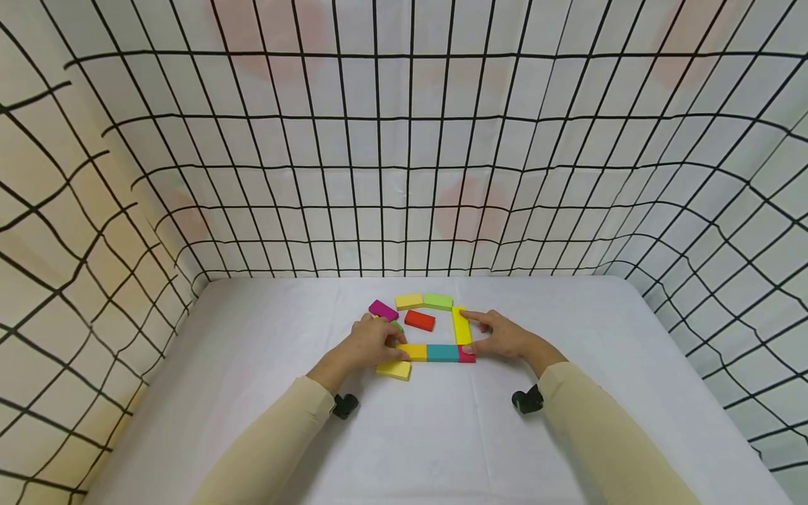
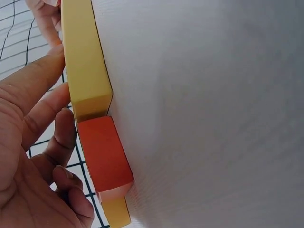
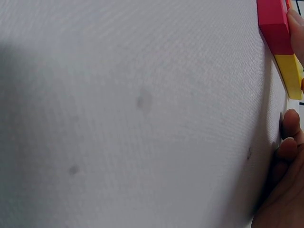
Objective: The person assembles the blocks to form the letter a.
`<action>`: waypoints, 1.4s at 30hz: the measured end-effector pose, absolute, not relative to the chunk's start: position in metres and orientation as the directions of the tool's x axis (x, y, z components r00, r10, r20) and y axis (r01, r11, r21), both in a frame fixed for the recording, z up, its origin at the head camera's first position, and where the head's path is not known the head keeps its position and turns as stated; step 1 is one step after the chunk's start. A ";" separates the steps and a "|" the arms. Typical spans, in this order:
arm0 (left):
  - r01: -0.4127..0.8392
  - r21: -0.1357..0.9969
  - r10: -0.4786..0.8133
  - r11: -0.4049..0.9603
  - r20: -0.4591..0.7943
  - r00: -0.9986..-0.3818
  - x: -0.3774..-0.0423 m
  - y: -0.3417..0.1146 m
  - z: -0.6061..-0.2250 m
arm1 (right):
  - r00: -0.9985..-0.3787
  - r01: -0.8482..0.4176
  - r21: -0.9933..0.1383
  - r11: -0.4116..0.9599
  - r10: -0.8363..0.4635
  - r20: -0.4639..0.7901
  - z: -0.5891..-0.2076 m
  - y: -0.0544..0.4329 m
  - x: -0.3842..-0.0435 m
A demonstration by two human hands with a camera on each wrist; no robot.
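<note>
My left hand (image 1: 362, 345) rests at the left end of a row of flat blocks. Its thumb and a fingertip touch the orange-yellow block (image 1: 413, 352), which meets a teal block (image 1: 442, 353). In the left wrist view, fingertips lie against a yellow block (image 2: 88, 57), and an orange-red block (image 2: 105, 154) stands beside it. My right hand (image 1: 505, 337) has its index finger extended onto a long yellow block (image 1: 461, 326). Its thumb presses the pinkish-red block (image 1: 467, 357) at the row's right end. A green block (image 1: 398, 325) is partly hidden by the left hand.
A pale yellow block (image 1: 409, 301) and a light green block (image 1: 438, 301) lie end to end farther back. Inside the outline sits a red block (image 1: 419, 320). Magenta (image 1: 383, 310) and yellow (image 1: 393, 370) blocks flank the left hand. Black wire mesh (image 1: 410, 168) surrounds the white table (image 1: 429, 435).
</note>
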State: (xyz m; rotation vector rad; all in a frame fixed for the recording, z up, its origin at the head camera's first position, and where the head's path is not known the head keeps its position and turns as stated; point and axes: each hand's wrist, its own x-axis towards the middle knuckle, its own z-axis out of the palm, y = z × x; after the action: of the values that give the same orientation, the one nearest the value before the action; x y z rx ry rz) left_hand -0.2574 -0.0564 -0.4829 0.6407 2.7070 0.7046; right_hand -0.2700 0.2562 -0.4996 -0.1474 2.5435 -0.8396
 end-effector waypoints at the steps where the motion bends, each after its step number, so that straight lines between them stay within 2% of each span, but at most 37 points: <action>1: 0.353 0.513 0.483 0.782 -0.141 -0.864 -0.257 -0.057 -0.483 | -0.890 0.041 -0.588 0.808 -0.237 -0.388 -0.499 0.256 -0.270; 10: 0.322 0.536 0.440 0.780 -0.105 -0.892 -0.251 -0.073 -0.483 | -0.887 0.021 -0.590 0.807 -0.258 -0.384 -0.497 0.256 -0.270; 23: 0.371 0.485 0.482 0.792 -0.123 -0.867 -0.225 -0.087 -0.473 | -0.881 0.041 -0.597 0.801 -0.252 -0.399 -0.497 0.258 -0.272; 34: 0.432 0.535 0.574 0.726 -0.125 -0.810 -0.203 -0.083 -0.471 | -0.876 0.039 -0.593 0.805 -0.257 -0.407 -0.496 0.257 -0.272; 39: 0.387 0.638 0.628 0.666 -0.201 -0.752 -0.195 -0.082 -0.475 | -0.876 0.047 -0.590 0.806 -0.250 -0.412 -0.495 0.257 -0.272; 42: 0.332 0.680 0.628 0.654 -0.243 -0.739 -0.193 -0.082 -0.477 | -0.878 0.048 -0.591 0.805 -0.248 -0.409 -0.495 0.256 -0.272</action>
State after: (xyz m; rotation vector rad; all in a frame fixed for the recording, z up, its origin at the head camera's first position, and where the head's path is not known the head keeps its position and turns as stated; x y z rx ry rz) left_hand -0.1931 -0.0817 -0.4772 0.7496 2.4084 0.8594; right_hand -0.2724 0.2565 -0.4946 -0.1487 2.5144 -0.8408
